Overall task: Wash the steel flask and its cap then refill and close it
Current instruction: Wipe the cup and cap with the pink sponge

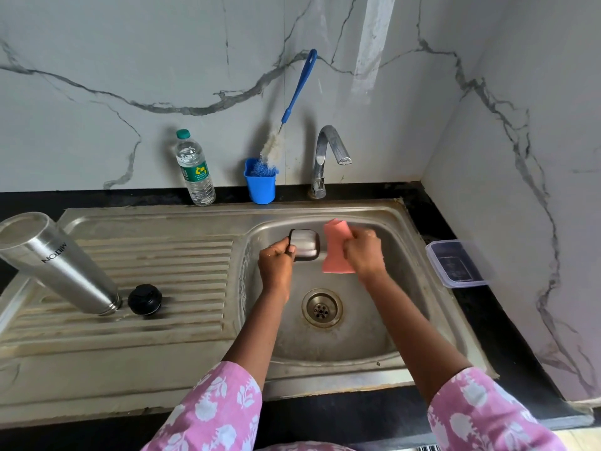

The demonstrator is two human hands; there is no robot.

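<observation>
The left hand [276, 260] is closed on the near edge of a steel cap [304, 244] with a dark rim, holding it over the sink [403, 288] basin, its brushed top facing up. Just beside it, the right hand [364, 252] grips a pink sponge [335, 252], fingers wrapped round its right side; sponge and cap are close together but whether they touch cannot be told. Both hands hang above the drain [322, 308]. Pink floral sleeves [214, 408] cover the upper arms. On the ribbed drainboard [182, 265] to the left, the flask [61, 265] stands upside down on its mouth, tilted in this wide view; its plain brushed steel body bears the word "MILTON", inverted. A round black stopper [145, 299] lies just beside the flask's mouth. Along the back ledge stand a clear water bottle [194, 169] with a green cap and a green label too small to read, a blue cup [260, 182] holding 1 blue-handled brush [286, 122], and the tap [328, 157]. A lidded clear box [457, 263] sits on the black counter right of the sink.
</observation>
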